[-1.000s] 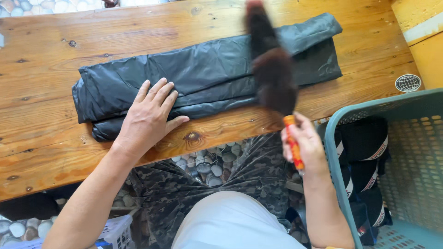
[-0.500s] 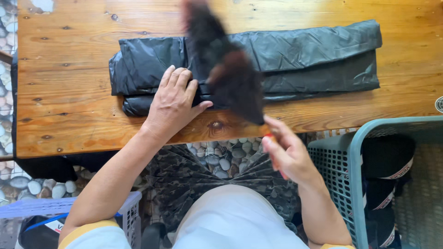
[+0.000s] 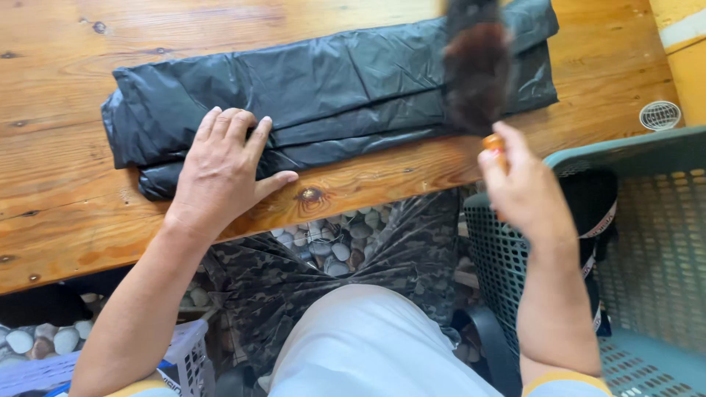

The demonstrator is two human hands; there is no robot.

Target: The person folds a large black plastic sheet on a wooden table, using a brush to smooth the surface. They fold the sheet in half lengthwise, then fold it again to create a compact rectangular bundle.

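My right hand point(image 3: 526, 192) is closed around the orange handle point(image 3: 495, 142) of a dark feather duster point(image 3: 474, 70), thumb and fingers wrapped over it so that only the top of the handle shows. My left hand point(image 3: 220, 165) lies flat and open, palm down, on the near edge of the folded black plastic sheet point(image 3: 331, 88), gripping nothing, just pressing it to the wooden table point(image 3: 88, 220).

Compared with the 2 earlier views, the duster head has swung back to the right end of the sheet: half a second ago it blurred across the middle, close above my left hand, and a second ago it stood right of centre. The left hand has kept its place on the sheet throughout. I judge this to be a back-and-forth sweeping stroke, with the sheet held still under the palm.

The duster head is motion-blurred and its tip is cut off by the top edge, so I cannot tell whether the feathers touch the plastic. Most of the handle is hidden inside my fist. The green plastic basket point(image 3: 647, 242) on my right is cropped by the frame, and the dark cloth point(image 3: 588, 213) inside it is hard to make out.
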